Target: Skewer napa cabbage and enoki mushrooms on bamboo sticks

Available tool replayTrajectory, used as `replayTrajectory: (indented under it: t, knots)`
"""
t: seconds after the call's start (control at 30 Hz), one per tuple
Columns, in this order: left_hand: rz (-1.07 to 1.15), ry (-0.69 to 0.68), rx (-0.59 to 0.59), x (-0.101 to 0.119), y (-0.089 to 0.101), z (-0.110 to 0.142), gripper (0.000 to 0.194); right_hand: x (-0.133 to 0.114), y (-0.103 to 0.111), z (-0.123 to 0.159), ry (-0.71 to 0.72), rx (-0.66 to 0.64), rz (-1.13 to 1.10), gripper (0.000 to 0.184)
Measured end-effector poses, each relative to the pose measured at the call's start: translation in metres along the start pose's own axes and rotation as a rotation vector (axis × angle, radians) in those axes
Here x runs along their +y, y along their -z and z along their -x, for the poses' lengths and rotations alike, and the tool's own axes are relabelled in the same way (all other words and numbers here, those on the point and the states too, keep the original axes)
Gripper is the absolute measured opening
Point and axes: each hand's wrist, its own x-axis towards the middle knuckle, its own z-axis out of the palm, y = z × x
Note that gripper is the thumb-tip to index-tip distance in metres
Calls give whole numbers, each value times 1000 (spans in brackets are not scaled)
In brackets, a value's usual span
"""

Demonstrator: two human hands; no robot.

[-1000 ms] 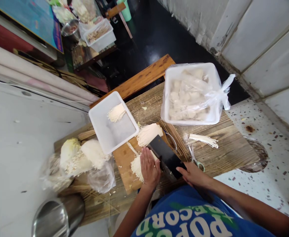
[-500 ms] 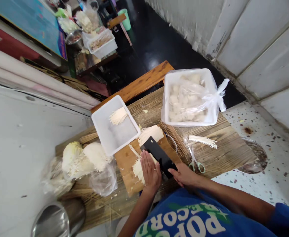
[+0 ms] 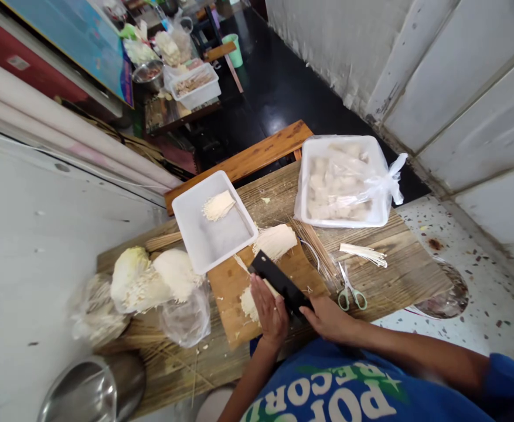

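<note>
My right hand [image 3: 327,318] grips the handle of a black cleaver [image 3: 279,282], whose blade slants up to the left over the wooden cutting board [image 3: 228,319]. Right beside the blade, my left hand [image 3: 271,312] presses down on a bunch of enoki mushrooms [image 3: 248,303], fingers stretched close together; the hand hides much of the bunch. Another enoki bunch [image 3: 275,241] lies at the board's far edge, past the cleaver's tip. Behind the board, a white plastic tub [image 3: 186,220] holds one cut piece of enoki [image 3: 219,205].
Scissors [image 3: 349,290] and a small enoki strand bundle [image 3: 363,254] lie right of the board, near wooden skewers [image 3: 316,243]. A bagged white tub [image 3: 305,181] stands at back right. More enoki [image 3: 175,272], a plastic bag [image 3: 189,319] and a metal pot [image 3: 127,381] are left.
The camera view has shifted slightly, so the table appears lower. The cleaver looks a little more tilted on its edge beside my left hand. Both hands keep their holds.
</note>
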Motion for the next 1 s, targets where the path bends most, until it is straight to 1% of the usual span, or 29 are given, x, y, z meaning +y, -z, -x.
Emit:
replayTrajectory:
  t: [0.07, 0.17, 0.27, 0.4, 0.5, 0.57, 0.63, 0.73, 0.8, 0.83, 0.87, 0.9, 0.93, 0.97, 1.0]
  knots:
    - [-21, -32, -27, 4, -6, -1, 66, 17, 1, 6, -47, -43, -84, 27]
    - [-55, -47, -35, 7, -13, -5, 68, 40, 0, 16, -116, -131, -268, 25]
    - [-84, -34, -39, 7, -14, -11, 68, 48, -5, 16, -106, -135, -355, 25]
    - [-93, 2, -32, 9, -9, -18, 66, 36, -6, 9, -63, -139, -374, 30]
    - [-97, 6, -19, 15, 1, -21, 64, 21, 2, 13, -25, -135, -358, 26]
    - [-102, 9, 8, 20, 12, -24, 62, 7, 11, 19, 16, -109, -295, 24]
    - [-118, -2, 43, 23, 30, -28, 60, -9, 21, 26, 71, -62, -218, 22]
    - [-165, -55, 105, 30, 68, -39, 61, -37, 34, 34, 159, -21, -166, 16]
    - [-199, -86, 142, 37, 94, -48, 64, -51, 42, 38, 202, -36, -191, 15]
    - [-214, -97, 156, 41, 103, -54, 65, -55, 44, 40, 212, -46, -221, 15]
    - [-225, -107, 161, 45, 109, -60, 66, -57, 46, 41, 215, -56, -258, 18]
    - [-232, -118, 156, 49, 109, -67, 66, -55, 47, 42, 206, -65, -302, 23]
    - [-231, -134, 141, 53, 105, -74, 67, -51, 48, 42, 183, -67, -348, 27]
    - [-222, -155, 111, 55, 96, -81, 67, -45, 48, 41, 146, -57, -398, 29]
    - [-207, -179, 69, 57, 83, -88, 67, -36, 49, 39, 99, -38, -453, 31]
